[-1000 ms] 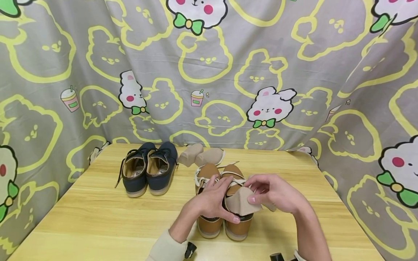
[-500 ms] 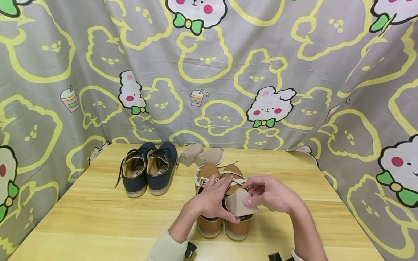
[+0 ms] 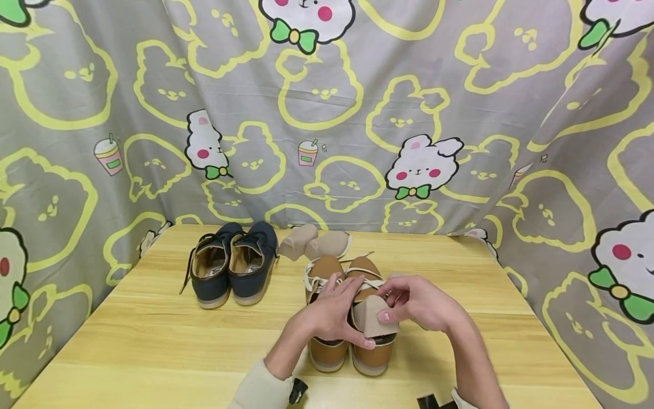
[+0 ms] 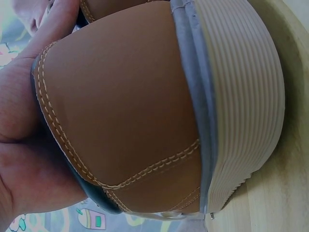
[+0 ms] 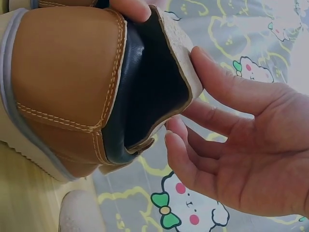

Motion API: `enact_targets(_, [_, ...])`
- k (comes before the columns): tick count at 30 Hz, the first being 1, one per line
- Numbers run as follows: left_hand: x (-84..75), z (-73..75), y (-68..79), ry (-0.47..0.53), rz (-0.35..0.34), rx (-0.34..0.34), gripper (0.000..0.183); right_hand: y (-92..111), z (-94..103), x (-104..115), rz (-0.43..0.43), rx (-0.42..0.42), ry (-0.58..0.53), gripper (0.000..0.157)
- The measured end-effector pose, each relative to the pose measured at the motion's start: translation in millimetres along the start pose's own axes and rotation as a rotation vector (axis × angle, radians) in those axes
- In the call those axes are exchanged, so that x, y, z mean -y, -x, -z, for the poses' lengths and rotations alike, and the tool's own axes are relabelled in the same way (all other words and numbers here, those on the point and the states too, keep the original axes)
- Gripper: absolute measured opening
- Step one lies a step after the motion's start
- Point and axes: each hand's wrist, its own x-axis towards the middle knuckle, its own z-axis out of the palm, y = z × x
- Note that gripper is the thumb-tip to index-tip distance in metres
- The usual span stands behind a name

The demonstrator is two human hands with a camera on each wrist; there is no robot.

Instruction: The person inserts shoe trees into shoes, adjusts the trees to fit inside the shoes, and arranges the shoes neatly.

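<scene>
My right hand [image 3: 426, 304] pinches a beige moulded shoe insert [image 3: 377, 318] between thumb and fingers. The insert stands partly inside the opening of the right brown shoe [image 3: 372, 359], and its hollow back end shows in the right wrist view. My left hand [image 3: 334, 312] lies across the brown pair with outstretched fingers. Its fingertips touch near the laces, and its thumb rests on the right shoe's collar. Beneath that hand, the left brown shoe [image 3: 327, 358] is partly hidden. The left wrist view shows a brown heel [image 4: 120, 101] close up.
Two dark blue lace-up shoes [image 3: 251, 267] stand side by side on the left of the wooden table [image 3: 153, 352]. Two more beige inserts [image 3: 327, 245] lie behind the brown pair. Another rounded pale piece [image 5: 79, 212] is partly visible beside the shoe. A patterned curtain [image 3: 347, 102] encloses the table.
My right hand has shifted slightly left with the insert, which now sits more upright over the right brown shoe's opening. My left hand has stayed in place.
</scene>
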Motion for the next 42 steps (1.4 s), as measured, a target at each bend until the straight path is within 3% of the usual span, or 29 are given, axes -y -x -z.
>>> enact_targets(12, [1.3, 1.0, 0.8, 0.036, 0.006, 0.022, 0.123, -3, -3.1, -2, -0.049, -0.033, 0.014, 0.047])
enact_targets(23, [0.9, 0.8, 0.6, 0.039, 0.019, 0.032, 0.123, -4, -3.6, -4, -0.098, -0.053, 0.08, 0.079])
enact_targets(26, [0.8, 0.6, 0.4, 0.033, 0.019, 0.026, 0.123, -5, -3.4, -6, -0.088, -0.039, 0.059, 0.077])
enact_targets(33, [1.3, 1.1, 1.0, 0.026, 0.018, 0.025, 0.123, -8, -2.2, -10, -0.039, 0.043, 0.0, 0.057])
enact_targets(42, [1.0, 1.3, 0.9, 0.023, 0.014, 0.025, 0.123, -8, -2.2, -11, -0.068, 0.048, -0.002, 0.061])
